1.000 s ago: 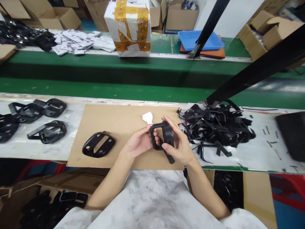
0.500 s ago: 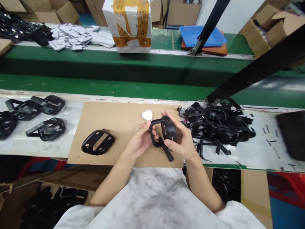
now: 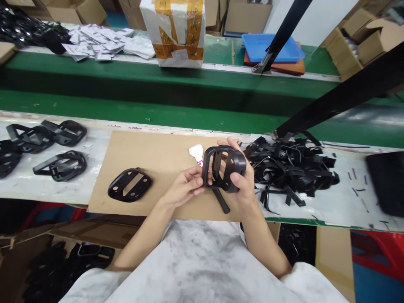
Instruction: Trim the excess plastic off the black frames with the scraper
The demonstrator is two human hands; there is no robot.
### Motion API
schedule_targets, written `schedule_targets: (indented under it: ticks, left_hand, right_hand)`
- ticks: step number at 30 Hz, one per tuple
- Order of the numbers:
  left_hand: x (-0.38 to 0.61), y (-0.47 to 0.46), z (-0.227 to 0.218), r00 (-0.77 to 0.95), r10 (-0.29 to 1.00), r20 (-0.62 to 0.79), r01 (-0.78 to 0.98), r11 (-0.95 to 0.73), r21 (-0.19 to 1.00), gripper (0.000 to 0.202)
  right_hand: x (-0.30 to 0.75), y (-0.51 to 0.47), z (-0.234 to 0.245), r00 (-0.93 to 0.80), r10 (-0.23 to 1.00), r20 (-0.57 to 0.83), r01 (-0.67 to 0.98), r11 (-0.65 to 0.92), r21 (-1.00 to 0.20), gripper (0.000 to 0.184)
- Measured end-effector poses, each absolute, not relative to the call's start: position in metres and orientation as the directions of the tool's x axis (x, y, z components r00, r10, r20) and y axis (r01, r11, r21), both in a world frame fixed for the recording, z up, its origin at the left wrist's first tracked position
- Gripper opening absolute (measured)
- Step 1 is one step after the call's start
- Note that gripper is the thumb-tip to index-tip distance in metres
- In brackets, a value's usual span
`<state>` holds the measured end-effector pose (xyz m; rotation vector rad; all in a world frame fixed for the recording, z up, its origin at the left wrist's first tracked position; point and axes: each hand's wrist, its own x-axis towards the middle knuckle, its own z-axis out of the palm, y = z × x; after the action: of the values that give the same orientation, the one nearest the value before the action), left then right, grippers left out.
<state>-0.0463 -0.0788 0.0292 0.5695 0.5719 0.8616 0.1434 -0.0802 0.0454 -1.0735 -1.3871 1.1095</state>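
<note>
My right hand (image 3: 244,181) grips a black plastic frame (image 3: 236,170) by its right side, thumb in front and fingers behind. The frame is tilted and has a wide rounded opening facing left. At its lower left edge, my left hand (image 3: 187,185) is closed, thumb and fingertips pinching the rim. Underneath lies a tool with a black handle (image 3: 221,202); its middle is hidden. A white piece with red marks (image 3: 196,152) shows beyond the frame, and I cannot tell whether it belongs to that tool. Another black plastic part (image 3: 130,185) with slot and holes rests on the cardboard sheet (image 3: 167,147).
Several black plastic parts (image 3: 63,166) stand at the left. A heap of black scraps (image 3: 290,164) lies right of the cardboard. A dark post (image 3: 341,92) slants over the right side. Behind are a taped white box (image 3: 173,33), a blue tray (image 3: 274,48) and white packets (image 3: 94,42).
The frame has turned, so its opening shows more, and moved slightly right and up with my right hand. My left hand has shifted down to the rim's lower corner.
</note>
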Motion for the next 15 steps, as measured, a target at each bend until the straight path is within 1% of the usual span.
schedule_targets:
  ticks: [3,8,11,13,15]
  left_hand:
    - [-0.041,-0.082,0.030,0.539,0.805,-0.246,-0.567,0.563,0.601,0.043]
    - [-0.037,-0.085,0.036,0.515,0.815,-0.265,-0.614,0.567,0.549,0.035]
    - [-0.043,-0.081,0.040,0.537,0.805,-0.253,-0.588,0.572,0.571,0.035]
    - [-0.051,-0.076,0.040,0.543,0.798,-0.262,-0.543,0.572,0.615,0.035]
    - [-0.059,-0.069,0.039,0.525,0.809,-0.266,-0.483,0.540,0.690,0.036]
  right_hand:
    - [0.140,-0.080,0.041,-0.070,0.987,0.146,-0.077,0.140,-0.987,0.103]
    - [0.137,-0.078,0.044,-0.052,0.996,0.072,-0.151,0.063,-0.986,0.107]
    - [0.136,-0.077,0.048,-0.034,0.996,0.086,-0.156,0.080,-0.984,0.105]
    - [0.136,-0.076,0.050,-0.029,0.991,0.132,-0.121,0.128,-0.984,0.097]
    - [0.134,-0.077,0.052,-0.017,0.977,0.213,-0.034,0.212,-0.977,0.087]
